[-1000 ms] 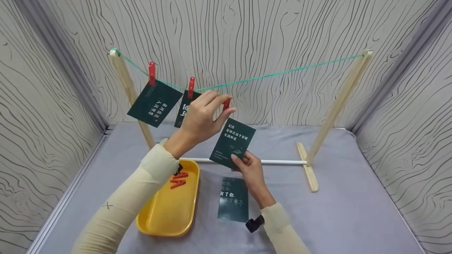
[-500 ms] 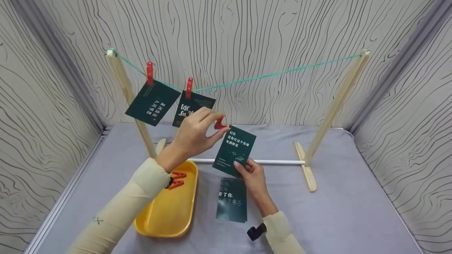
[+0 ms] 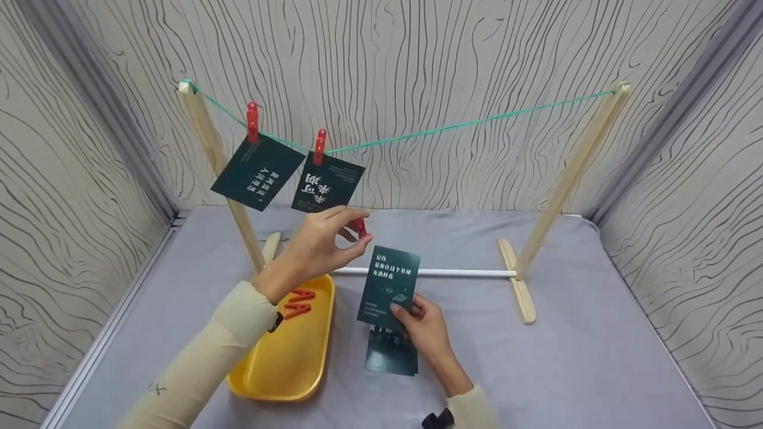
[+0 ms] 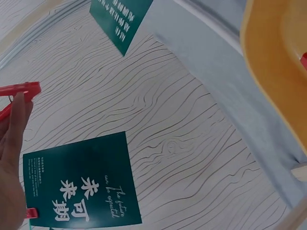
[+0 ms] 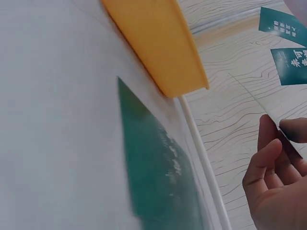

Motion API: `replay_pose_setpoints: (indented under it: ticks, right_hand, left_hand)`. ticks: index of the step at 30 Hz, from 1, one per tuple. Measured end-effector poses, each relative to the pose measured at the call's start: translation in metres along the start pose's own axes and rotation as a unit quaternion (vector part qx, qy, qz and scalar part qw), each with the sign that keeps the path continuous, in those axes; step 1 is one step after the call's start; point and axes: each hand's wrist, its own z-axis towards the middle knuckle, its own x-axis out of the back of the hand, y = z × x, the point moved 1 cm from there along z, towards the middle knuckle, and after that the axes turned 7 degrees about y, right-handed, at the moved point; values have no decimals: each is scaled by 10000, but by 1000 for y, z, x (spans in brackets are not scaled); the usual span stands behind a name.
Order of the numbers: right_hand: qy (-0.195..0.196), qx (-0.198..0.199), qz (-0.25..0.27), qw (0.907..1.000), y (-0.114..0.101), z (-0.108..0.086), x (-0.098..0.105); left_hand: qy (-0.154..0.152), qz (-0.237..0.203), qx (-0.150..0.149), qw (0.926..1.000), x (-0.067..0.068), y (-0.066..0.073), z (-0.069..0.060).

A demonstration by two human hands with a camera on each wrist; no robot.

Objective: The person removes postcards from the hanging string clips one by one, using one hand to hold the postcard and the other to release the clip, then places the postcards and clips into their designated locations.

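Observation:
My left hand [image 3: 319,241] pinches a red clothespin [image 3: 361,227] between thumb and fingertips, below the line. In my right hand [image 3: 428,325] a dark green printed card [image 3: 388,286] is held by its lower right edge, its top end just right of and below the clothespin, not touching it. Behind that card, more green cards [image 3: 390,357] lie on the cloth, partly covered. Two cards hang from the green string [image 3: 465,124]: a left card [image 3: 258,171] and a right card [image 3: 329,182], each under a red clothespin. The right hanging card [image 4: 81,182] appears large in the left wrist view.
A yellow tray [image 3: 326,351] with two red clothespins [image 3: 300,302] stands on the left, partly under the left forearm. Wooden posts, left [image 3: 208,137] and right [image 3: 572,179], carry the string. A white rod [image 3: 465,273] joins them low down.
Both hands have come down from near the string, the left with its clothespin and the right with its card. The held card now overlaps the cards on the cloth.

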Motion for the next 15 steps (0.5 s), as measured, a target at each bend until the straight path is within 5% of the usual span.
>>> replay_pose_setpoints:
  ticks: [15]
  right_hand:
    - [-267, -473, 44, 9985, 22, -25, 5]
  left_hand:
    - [-196, -188, 437, 9987, 1, -16, -17]
